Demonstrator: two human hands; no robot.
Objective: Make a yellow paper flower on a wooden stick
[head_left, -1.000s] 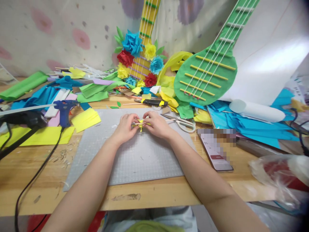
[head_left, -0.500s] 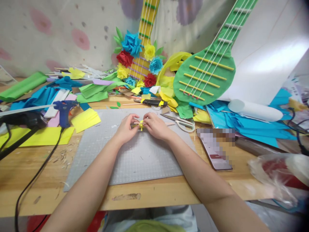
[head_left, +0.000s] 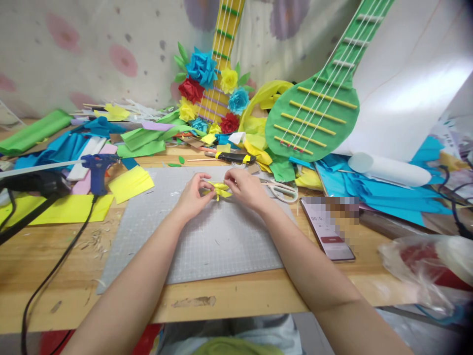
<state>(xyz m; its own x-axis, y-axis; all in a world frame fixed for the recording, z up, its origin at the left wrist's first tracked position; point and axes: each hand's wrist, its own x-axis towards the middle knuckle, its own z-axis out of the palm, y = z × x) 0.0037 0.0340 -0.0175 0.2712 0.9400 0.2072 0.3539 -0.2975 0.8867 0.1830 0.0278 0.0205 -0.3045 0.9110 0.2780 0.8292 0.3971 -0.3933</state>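
Note:
Both my hands meet over the far half of a grey cutting mat (head_left: 207, 241). My left hand (head_left: 194, 196) and my right hand (head_left: 247, 188) each pinch a small yellow paper piece (head_left: 219, 190) between their fingertips. The paper looks folded, with strips spreading out to the right. Whether a thin wooden stick still runs through it is hard to tell. Both hands are closed on the paper, just above the mat.
Scissors (head_left: 283, 189) lie right of my hands, a phone (head_left: 327, 229) further right. A blue glue gun (head_left: 98, 165) and its black cable lie at the left. Coloured paper scraps, paper flowers (head_left: 207, 86), a green paper guitar (head_left: 318, 113) and a white roll (head_left: 389, 169) crowd the back.
The yellow paper has spread wider between my fingers, and my right hand has shifted slightly to the right and up. The stick seen earlier no longer shows clearly.

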